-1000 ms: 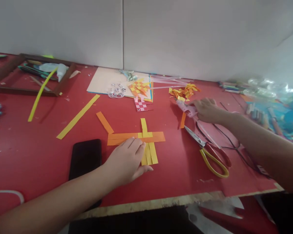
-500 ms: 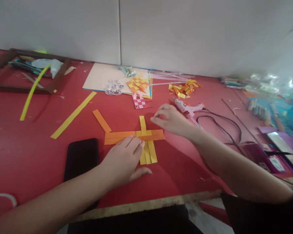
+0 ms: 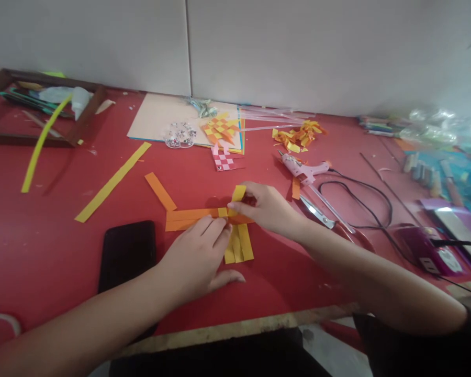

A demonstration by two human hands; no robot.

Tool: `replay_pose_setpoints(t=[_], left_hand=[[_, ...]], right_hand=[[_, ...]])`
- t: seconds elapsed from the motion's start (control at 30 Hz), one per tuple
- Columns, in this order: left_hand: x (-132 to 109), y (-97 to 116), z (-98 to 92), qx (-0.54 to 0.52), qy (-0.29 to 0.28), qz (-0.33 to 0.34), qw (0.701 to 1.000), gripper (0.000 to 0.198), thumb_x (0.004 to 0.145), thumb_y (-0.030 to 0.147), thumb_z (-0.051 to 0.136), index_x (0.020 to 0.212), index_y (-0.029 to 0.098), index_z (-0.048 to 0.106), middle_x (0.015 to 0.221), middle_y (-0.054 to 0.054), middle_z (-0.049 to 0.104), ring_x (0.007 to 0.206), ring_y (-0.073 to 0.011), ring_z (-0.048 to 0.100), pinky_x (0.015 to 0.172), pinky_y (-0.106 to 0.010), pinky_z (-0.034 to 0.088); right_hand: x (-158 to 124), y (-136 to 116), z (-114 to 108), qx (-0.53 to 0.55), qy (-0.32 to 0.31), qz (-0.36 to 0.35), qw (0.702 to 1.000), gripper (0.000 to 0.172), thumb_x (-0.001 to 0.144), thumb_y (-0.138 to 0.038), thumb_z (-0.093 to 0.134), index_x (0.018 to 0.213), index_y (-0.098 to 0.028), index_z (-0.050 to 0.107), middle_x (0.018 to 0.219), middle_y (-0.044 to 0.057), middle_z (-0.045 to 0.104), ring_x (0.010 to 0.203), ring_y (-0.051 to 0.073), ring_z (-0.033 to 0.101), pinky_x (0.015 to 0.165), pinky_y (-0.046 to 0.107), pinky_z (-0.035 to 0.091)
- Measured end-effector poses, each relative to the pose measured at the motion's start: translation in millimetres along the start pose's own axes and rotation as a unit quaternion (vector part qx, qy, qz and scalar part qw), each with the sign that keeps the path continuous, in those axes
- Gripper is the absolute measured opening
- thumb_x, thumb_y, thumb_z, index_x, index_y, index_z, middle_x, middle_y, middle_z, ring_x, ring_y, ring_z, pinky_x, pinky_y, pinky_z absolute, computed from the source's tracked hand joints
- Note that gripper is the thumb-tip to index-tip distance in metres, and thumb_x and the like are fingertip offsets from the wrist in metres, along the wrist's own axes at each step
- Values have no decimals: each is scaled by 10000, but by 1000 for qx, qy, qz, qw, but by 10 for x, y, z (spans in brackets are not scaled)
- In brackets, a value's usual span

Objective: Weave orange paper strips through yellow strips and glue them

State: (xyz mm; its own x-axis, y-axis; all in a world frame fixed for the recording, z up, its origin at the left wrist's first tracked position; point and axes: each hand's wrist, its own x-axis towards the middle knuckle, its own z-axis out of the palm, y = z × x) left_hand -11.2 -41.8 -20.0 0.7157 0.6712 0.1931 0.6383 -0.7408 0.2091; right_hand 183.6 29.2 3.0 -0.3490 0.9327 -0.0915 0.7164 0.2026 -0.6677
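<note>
Yellow paper strips (image 3: 238,250) cross orange paper strips (image 3: 192,215) on the red table, interlaced where they meet. The fingertips of my left hand (image 3: 202,251) press down on this crossing, with its thumb stretched apart on the table. Between thumb and fingers, my right hand (image 3: 269,209) pinches the raised upper end of a yellow paper strip (image 3: 238,192). The right hand partly covers the right end of the orange strips. A loose orange strip (image 3: 160,191) and a longer yellow strip (image 3: 113,182) lie to the left.
A black phone (image 3: 127,251) lies by my left forearm. Scissors (image 3: 317,212) and a pink glue gun (image 3: 304,168) with its cord are at the right. Woven paper fish (image 3: 223,159) and a bag of googly eyes (image 3: 180,135) lie behind. A wooden frame (image 3: 96,104) stands back left.
My right hand has moved left and down and taken hold of the yellow strip's upper end, which is now lifted and bent rightward. My left hand stays on the crossing.
</note>
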Motion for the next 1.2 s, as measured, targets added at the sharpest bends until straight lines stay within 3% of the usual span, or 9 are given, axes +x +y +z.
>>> replay_pose_setpoints(t=[0.17, 0.4, 0.6, 0.9, 1.07, 1.2], left_hand=[[-2, -9, 15, 1, 7, 10, 1000, 777, 826, 672, 551, 1235, 12, 570, 1181, -239, 621, 1091, -363, 577, 935, -492, 494], [24, -6, -24, 17, -7, 22, 1000, 776, 833, 668, 545, 1218, -5, 585, 1158, -219, 640, 1054, -341, 586, 920, -452, 501], [18, -7, -14, 1, -10, 11, 1000, 790, 831, 672, 544, 1256, 7, 562, 1201, -229, 620, 1098, -353, 568, 927, -475, 495], [16, -15, 11, 18, 14, 26, 999, 780, 833, 667, 545, 1210, -14, 587, 1145, -227, 637, 1055, -344, 589, 914, -454, 513], [32, -11, 6, 26, 27, 27, 999, 770, 817, 673, 562, 1156, -15, 617, 1119, -228, 638, 1028, -346, 600, 916, -457, 518], [34, 0, -21, 14, 16, 11, 1000, 726, 814, 668, 569, 1114, 10, 635, 1111, -227, 634, 1002, -345, 611, 862, -458, 544]], right_hand=[[-54, -17, 37, -12, -1, -5, 1000, 171, 894, -330, 558, 789, -198, 531, 734, -17, 615, 648, 115, 540, 611, 252, 375], [-52, -40, -48, -3, -56, -1, 998, 38, 790, -205, 647, 821, -182, 648, 816, 15, 685, 728, 141, 621, 648, 255, 435], [-42, -33, -53, -12, -53, -62, 997, 113, 773, -95, 583, 790, -190, 642, 789, -16, 695, 714, 117, 623, 662, 228, 438], [-112, 21, 33, -70, -24, -51, 996, 40, 822, -157, 615, 856, -179, 622, 833, 21, 705, 741, 147, 642, 652, 245, 437], [-198, 122, 78, -65, 7, -131, 989, 146, 869, -160, 557, 952, -201, 669, 957, 40, 729, 866, 173, 666, 779, 297, 489], [-241, 184, 68, -67, 8, -203, 977, 231, 866, -135, 513, 1023, -204, 667, 980, 53, 728, 902, 181, 661, 795, 318, 509]])
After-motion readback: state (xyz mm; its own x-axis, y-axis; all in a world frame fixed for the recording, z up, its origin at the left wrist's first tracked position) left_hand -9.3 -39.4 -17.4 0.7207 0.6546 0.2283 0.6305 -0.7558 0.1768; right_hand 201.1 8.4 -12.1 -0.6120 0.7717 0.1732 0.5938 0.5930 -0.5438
